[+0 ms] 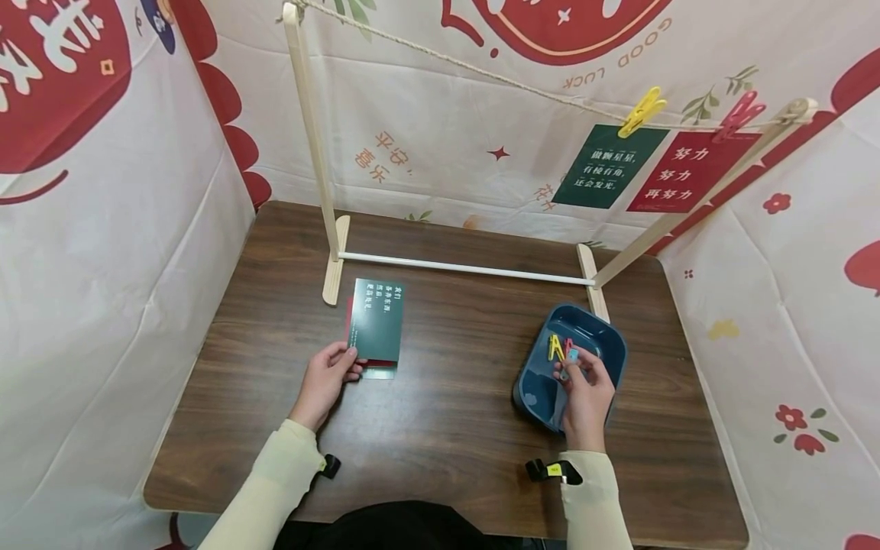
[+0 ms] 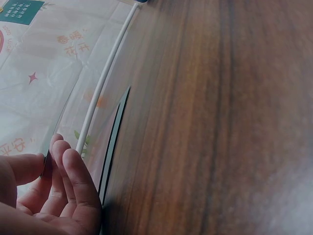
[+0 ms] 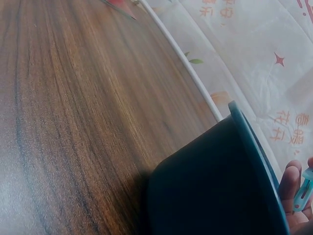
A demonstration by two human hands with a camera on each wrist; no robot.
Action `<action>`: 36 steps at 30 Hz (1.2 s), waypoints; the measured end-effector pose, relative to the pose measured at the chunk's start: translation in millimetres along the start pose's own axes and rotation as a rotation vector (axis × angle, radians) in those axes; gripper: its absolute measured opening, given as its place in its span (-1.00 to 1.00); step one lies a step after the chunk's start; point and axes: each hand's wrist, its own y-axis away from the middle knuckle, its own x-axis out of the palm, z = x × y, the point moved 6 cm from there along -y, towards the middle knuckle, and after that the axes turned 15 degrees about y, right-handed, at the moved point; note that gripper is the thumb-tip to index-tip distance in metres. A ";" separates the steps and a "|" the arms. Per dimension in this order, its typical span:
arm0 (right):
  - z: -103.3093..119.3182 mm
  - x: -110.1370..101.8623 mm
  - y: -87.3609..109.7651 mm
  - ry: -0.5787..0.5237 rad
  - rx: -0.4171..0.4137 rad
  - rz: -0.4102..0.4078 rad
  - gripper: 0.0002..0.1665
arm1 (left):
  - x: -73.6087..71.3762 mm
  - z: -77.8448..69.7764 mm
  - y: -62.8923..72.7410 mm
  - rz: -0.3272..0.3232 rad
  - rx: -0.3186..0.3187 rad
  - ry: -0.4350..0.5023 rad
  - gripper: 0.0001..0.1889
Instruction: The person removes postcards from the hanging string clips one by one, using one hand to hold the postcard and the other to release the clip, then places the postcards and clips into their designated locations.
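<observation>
My left hand [image 1: 328,380] pinches a dark green card [image 1: 376,321] with white lettering by its near left corner. In the left wrist view, thumb and fingers grip that card's edge, raised over other cards [image 2: 111,147] on the table. My right hand [image 1: 587,397] is over a dark blue plastic tub [image 1: 525,382], holding a light blue clothespin [image 1: 570,365] between thumb and fingers; the right wrist view shows this clothespin [image 3: 303,192] just beyond the tub's rim. A yellow clothespin [image 1: 555,348] and a partly hidden red one [image 1: 567,345] lie in the tub.
Behind the hands stands a wooden frame [image 1: 312,137] with a white bottom bar [image 1: 467,267] and a rope [image 1: 440,55] across its top. From the rope hang a green card [image 1: 608,168] under a yellow clothespin [image 1: 642,113] and a red card [image 1: 687,179] under a red clothespin [image 1: 739,116].
</observation>
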 end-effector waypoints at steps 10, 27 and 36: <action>-4.0 2.2 -1.6 0.014 0.009 0.009 -0.61 | 2.4 -1.3 0.7 -0.011 0.008 -0.023 -0.74; -6.6 5.9 -2.1 0.046 0.025 0.029 -0.58 | -0.5 0.0 -2.4 -0.011 0.007 0.004 -0.77; -2.1 3.6 -20.3 0.674 -0.061 0.208 -0.61 | -3.2 1.6 -4.8 -0.009 0.024 -0.081 -0.76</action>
